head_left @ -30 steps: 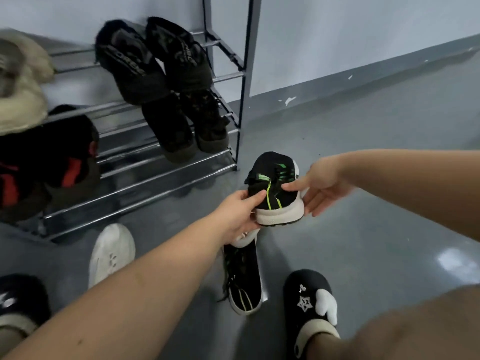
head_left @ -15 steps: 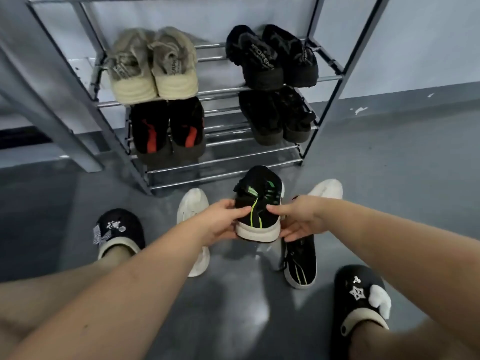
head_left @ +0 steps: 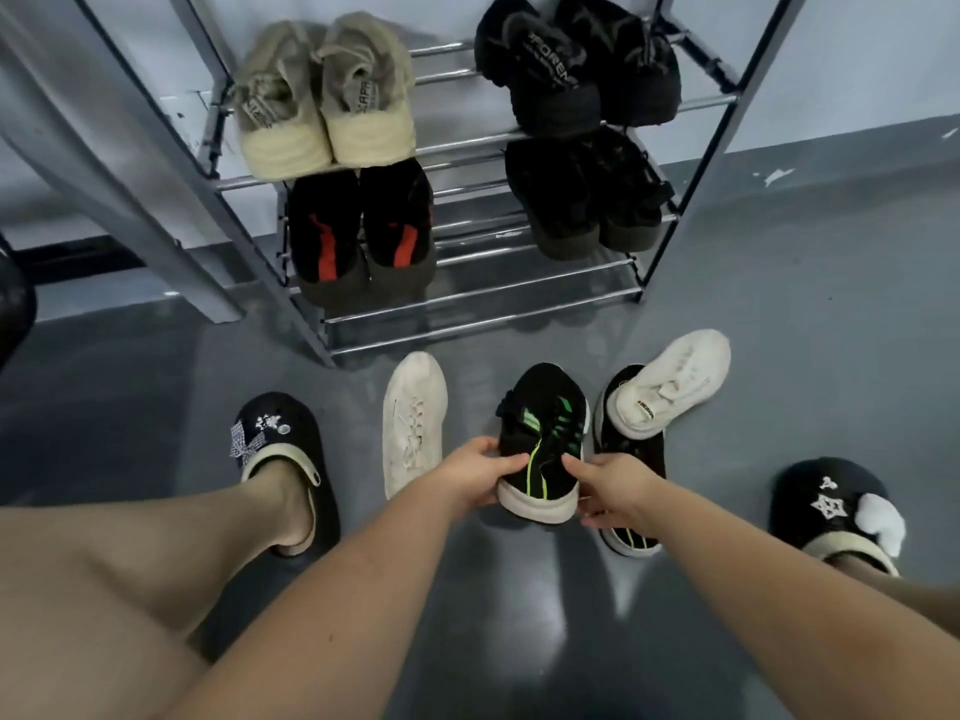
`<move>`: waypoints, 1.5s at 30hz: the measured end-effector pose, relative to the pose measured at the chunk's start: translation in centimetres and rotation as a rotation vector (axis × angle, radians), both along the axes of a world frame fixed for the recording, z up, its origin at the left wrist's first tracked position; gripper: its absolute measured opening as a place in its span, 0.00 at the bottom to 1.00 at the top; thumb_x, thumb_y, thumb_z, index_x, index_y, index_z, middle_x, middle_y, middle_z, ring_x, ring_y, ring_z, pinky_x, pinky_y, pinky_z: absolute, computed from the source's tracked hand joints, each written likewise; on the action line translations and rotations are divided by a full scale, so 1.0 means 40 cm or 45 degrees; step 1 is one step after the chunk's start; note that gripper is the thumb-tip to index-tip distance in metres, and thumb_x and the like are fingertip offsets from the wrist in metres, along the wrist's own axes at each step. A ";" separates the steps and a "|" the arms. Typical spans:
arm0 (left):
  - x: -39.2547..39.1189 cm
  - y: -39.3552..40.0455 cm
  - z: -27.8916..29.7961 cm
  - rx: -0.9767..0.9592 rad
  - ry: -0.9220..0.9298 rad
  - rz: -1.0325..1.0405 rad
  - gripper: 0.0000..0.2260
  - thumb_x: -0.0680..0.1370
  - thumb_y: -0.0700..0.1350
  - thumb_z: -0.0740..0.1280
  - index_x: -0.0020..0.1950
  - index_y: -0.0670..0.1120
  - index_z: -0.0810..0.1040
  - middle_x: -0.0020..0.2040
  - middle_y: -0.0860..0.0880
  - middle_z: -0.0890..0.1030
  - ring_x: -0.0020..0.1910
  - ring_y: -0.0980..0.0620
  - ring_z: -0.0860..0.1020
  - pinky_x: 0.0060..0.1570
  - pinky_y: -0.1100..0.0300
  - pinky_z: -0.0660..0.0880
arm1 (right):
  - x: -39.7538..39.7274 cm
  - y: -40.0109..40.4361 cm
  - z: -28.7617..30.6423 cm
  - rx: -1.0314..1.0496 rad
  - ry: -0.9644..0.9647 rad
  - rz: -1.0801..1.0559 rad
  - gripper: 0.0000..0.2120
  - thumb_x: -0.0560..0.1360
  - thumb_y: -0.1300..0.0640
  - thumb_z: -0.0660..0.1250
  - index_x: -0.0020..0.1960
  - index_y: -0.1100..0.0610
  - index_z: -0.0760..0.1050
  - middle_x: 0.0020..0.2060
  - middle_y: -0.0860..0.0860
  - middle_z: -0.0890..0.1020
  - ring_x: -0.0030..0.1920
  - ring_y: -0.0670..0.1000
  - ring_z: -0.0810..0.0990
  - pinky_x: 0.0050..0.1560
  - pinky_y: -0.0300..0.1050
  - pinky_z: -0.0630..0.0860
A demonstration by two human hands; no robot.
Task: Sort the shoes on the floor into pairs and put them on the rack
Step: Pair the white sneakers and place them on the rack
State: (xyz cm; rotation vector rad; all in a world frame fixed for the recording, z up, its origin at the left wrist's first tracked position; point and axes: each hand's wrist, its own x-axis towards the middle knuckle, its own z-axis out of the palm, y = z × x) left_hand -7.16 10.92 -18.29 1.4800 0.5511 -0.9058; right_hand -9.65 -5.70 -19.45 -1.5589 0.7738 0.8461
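**Black-and-green sneaker held in both hands, short of the rack**

The black-and-green sneaker (head_left: 543, 444) is up off the floor (head_left: 779, 314) in front of you, heel toward you and toe pointing at the rack (head_left: 467, 304). Your left hand (head_left: 475, 475) grips its left side near the heel, thumb on top of the upper and fingers curled underneath. Your right hand (head_left: 610, 488) pinches the right side the same way, thumb against the collar.

Its mate, the second black-and-green sneaker (head_left: 631, 532), lies on the floor just right of the one you hold, partly hidden behind your right wrist. A white sneaker (head_left: 670, 384) rests tilted across that mate's toe end. The other white sneaker (head_left: 413, 423) lies flat on the floor to the left, just beside your left hand.

On the rack, the upper visible shelf carries a beige pair (head_left: 324, 96) on the left and a black fleece-lined pair (head_left: 576, 70) on the right. The shelf below carries a black pair with red stripes (head_left: 361, 231) on the left and a dark pair (head_left: 587, 194) on the right; that last pair sits in shadow, so its colour may be black or dark brown. The lowest rails of the rack show bare metal.

Your feet are set wide apart in black clogs (head_left: 283, 444), one on each side of the loose shoes.
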 end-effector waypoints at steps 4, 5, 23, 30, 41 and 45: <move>0.012 -0.060 -0.049 0.163 -0.052 0.021 0.20 0.75 0.41 0.69 0.66 0.42 0.69 0.54 0.43 0.78 0.43 0.50 0.78 0.27 0.67 0.73 | 0.029 -0.017 -0.033 -0.175 -0.065 0.070 0.17 0.79 0.52 0.62 0.58 0.65 0.75 0.39 0.57 0.77 0.34 0.53 0.75 0.35 0.45 0.75; 0.017 -0.070 -0.060 0.183 -0.044 0.058 0.21 0.75 0.42 0.69 0.66 0.42 0.69 0.55 0.43 0.78 0.47 0.49 0.77 0.32 0.64 0.74 | 0.043 -0.020 -0.041 -0.225 -0.093 0.110 0.18 0.80 0.51 0.61 0.59 0.65 0.75 0.36 0.55 0.76 0.33 0.52 0.75 0.35 0.44 0.75; 0.159 -0.213 0.049 1.164 -0.986 -1.316 0.29 0.80 0.55 0.57 0.77 0.46 0.53 0.78 0.43 0.50 0.77 0.43 0.52 0.75 0.51 0.52 | 0.090 -0.166 0.066 -1.224 -0.472 1.086 0.28 0.78 0.44 0.58 0.73 0.56 0.59 0.70 0.57 0.63 0.69 0.58 0.63 0.63 0.53 0.68; 0.174 -0.299 0.098 1.206 -1.176 -1.569 0.28 0.81 0.54 0.56 0.78 0.46 0.52 0.79 0.44 0.47 0.77 0.44 0.48 0.75 0.52 0.48 | 0.089 -0.272 0.141 -1.431 -0.442 1.138 0.27 0.79 0.44 0.56 0.73 0.56 0.58 0.71 0.56 0.62 0.69 0.57 0.63 0.59 0.51 0.69; 0.201 -0.366 0.000 1.133 -1.036 -1.633 0.28 0.81 0.57 0.55 0.77 0.47 0.53 0.78 0.44 0.49 0.77 0.45 0.49 0.74 0.52 0.50 | 0.132 -0.377 0.059 -1.380 -0.355 1.135 0.27 0.79 0.41 0.55 0.72 0.55 0.59 0.68 0.55 0.66 0.67 0.57 0.66 0.58 0.50 0.69; 0.223 -0.392 -0.062 1.050 -0.924 -1.594 0.30 0.80 0.57 0.56 0.78 0.48 0.51 0.78 0.44 0.50 0.77 0.44 0.53 0.74 0.51 0.53 | 0.135 -0.407 -0.016 -1.275 -0.253 1.024 0.31 0.79 0.39 0.53 0.74 0.57 0.57 0.70 0.55 0.65 0.69 0.57 0.65 0.62 0.51 0.68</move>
